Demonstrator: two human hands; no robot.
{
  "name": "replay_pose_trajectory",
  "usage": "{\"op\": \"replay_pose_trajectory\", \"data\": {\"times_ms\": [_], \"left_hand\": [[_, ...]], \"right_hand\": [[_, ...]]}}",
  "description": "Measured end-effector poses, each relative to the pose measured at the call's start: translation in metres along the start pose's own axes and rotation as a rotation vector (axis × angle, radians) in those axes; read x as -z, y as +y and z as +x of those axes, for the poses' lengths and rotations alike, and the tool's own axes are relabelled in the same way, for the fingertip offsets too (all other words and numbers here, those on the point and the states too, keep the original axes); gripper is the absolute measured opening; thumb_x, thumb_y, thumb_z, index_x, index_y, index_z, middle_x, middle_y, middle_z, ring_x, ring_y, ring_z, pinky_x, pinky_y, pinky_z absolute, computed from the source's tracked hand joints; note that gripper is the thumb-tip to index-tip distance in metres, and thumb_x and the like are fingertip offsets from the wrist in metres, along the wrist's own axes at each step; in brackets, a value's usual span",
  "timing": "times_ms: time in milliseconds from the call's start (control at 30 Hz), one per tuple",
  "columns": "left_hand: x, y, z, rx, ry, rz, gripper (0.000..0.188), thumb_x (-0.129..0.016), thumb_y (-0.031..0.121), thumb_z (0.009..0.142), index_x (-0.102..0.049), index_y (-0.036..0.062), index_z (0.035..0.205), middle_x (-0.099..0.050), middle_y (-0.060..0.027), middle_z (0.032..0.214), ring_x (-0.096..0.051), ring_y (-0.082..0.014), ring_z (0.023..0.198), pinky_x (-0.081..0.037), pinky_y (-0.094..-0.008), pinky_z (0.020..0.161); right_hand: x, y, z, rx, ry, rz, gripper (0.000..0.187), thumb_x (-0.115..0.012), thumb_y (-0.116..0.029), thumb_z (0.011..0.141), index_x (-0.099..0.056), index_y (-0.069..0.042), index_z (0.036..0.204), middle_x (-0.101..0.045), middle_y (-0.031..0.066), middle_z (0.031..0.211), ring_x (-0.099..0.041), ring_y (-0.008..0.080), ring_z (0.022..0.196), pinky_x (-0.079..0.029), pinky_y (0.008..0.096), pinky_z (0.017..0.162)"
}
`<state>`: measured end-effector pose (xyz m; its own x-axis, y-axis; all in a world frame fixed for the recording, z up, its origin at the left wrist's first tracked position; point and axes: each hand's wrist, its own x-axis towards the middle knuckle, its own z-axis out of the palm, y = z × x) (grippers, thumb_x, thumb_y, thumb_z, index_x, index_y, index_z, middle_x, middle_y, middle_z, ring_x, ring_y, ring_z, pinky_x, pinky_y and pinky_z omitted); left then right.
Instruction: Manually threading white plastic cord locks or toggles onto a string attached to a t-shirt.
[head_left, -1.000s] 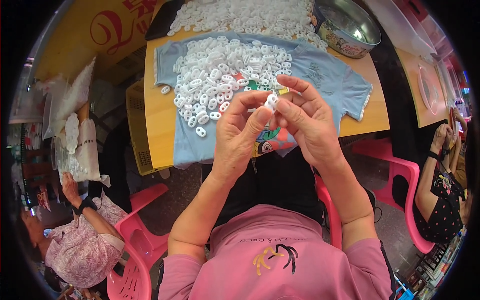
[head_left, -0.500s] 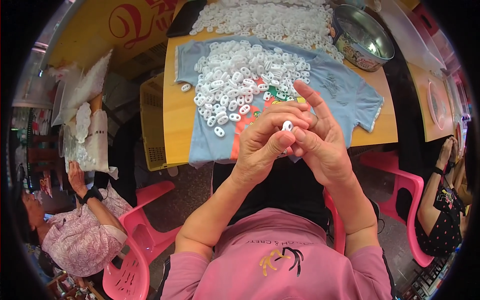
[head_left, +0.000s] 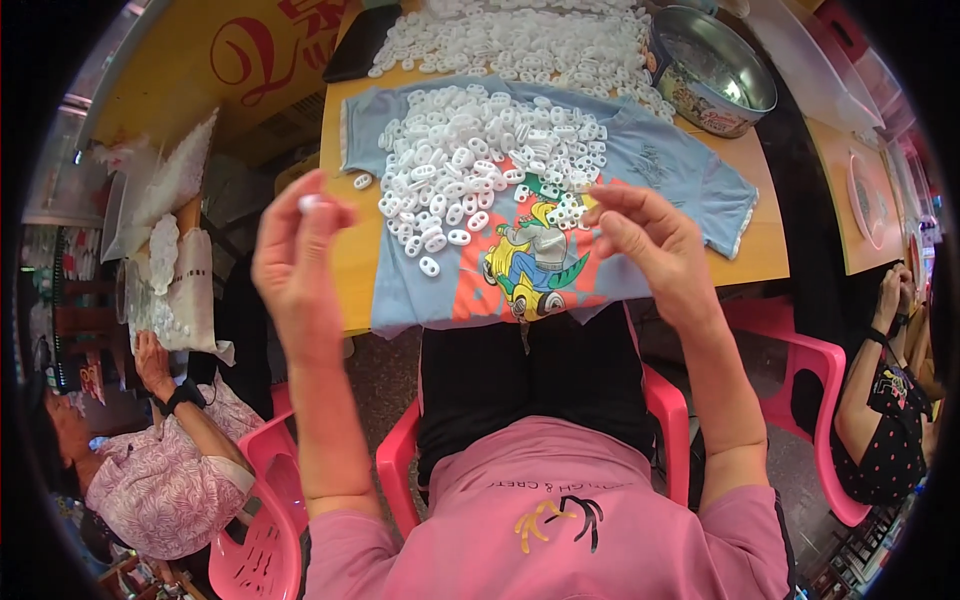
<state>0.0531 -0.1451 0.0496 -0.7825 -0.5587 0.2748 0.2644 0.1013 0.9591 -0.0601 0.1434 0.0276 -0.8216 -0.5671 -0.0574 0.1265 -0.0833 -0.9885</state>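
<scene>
My left hand [head_left: 305, 250], raised to the left of the table, is blurred by motion and pinches one small white plastic cord lock [head_left: 310, 203] between thumb and fingers. My right hand [head_left: 655, 245] is above the right part of a blue T-shirt [head_left: 400, 295], its fingers bent and apart with nothing seen between them. Just left of its fingertips are several two-holed white pieces, part of a heap of white cord locks [head_left: 450, 150] spread on the shirt. The shirt lies flat and has a cartoon print [head_left: 530, 260].
More white pieces [head_left: 520, 45] cover the table's far side. A round metal tin [head_left: 735, 115] stands at the far right, a dark flat object [head_left: 362, 45] at the far left. One co-worker [head_left: 165, 460] sits left, another [head_left: 885, 410] right. Pink chairs [head_left: 400, 470] surround me.
My hands were together over the shirt with a white piece between them. They have parted: the left swung out leftward with a piece, the right drew slightly right, uncovering the shirt's print.
</scene>
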Motion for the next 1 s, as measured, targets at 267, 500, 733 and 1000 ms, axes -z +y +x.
{"op": "replay_pose_trajectory", "data": {"times_ms": [267, 500, 733, 1000], "left_hand": [[0.103, -0.034, 0.025, -0.017, 0.258, 0.914, 0.044, -0.065, 0.011, 0.092, -0.051, 0.0013, 0.132, -0.049, -0.011, 0.133, -0.05, -0.022, 0.12, -0.043, -0.0336, 0.099], [0.003, -0.014, -0.005, -0.231, -0.144, 0.453, 0.031, -0.059, 0.001, 0.092, -0.057, 0.0011, 0.123, -0.056, -0.0097, 0.121, -0.058, -0.0164, 0.104, -0.05, -0.0288, 0.088], [-0.071, -0.025, -0.044, -0.075, -0.342, 0.155, 0.02, -0.061, -0.002, 0.089, -0.064, -0.0004, 0.11, -0.061, -0.0115, 0.109, -0.063, -0.0158, 0.087, -0.051, -0.0271, 0.074], [-0.09, -0.037, -0.051, 0.087, -0.49, 0.035, 0.019, -0.054, 0.001, 0.096, -0.061, -0.0028, 0.113, -0.06, -0.008, 0.108, -0.061, -0.0121, 0.093, -0.05, -0.0252, 0.084]], "right_hand": [[0.017, 0.003, 0.024, 0.256, 0.189, -0.615, 0.017, -0.065, -0.009, 0.091, -0.067, 0.001, 0.105, -0.066, 0.003, 0.093, -0.06, 0.0082, 0.08, -0.047, 0.0233, 0.07], [-0.001, 0.004, 0.051, 0.429, 0.093, -0.9, 0.013, -0.068, -0.008, 0.085, -0.069, -0.002, 0.096, -0.062, 0.0073, 0.085, -0.058, 0.0163, 0.069, -0.045, 0.0286, 0.062], [-0.009, 0.011, 0.064, 0.571, 0.054, -1.163, 0.013, -0.07, -0.016, 0.083, -0.069, -0.007, 0.092, -0.061, 0.009, 0.088, -0.062, 0.0289, 0.077, -0.048, 0.0384, 0.068], [-0.011, 0.006, 0.063, 0.556, 0.058, -1.205, 0.012, -0.069, -0.018, 0.084, -0.068, -0.007, 0.089, -0.06, 0.0083, 0.087, -0.062, 0.0288, 0.078, -0.049, 0.0387, 0.068]]}}
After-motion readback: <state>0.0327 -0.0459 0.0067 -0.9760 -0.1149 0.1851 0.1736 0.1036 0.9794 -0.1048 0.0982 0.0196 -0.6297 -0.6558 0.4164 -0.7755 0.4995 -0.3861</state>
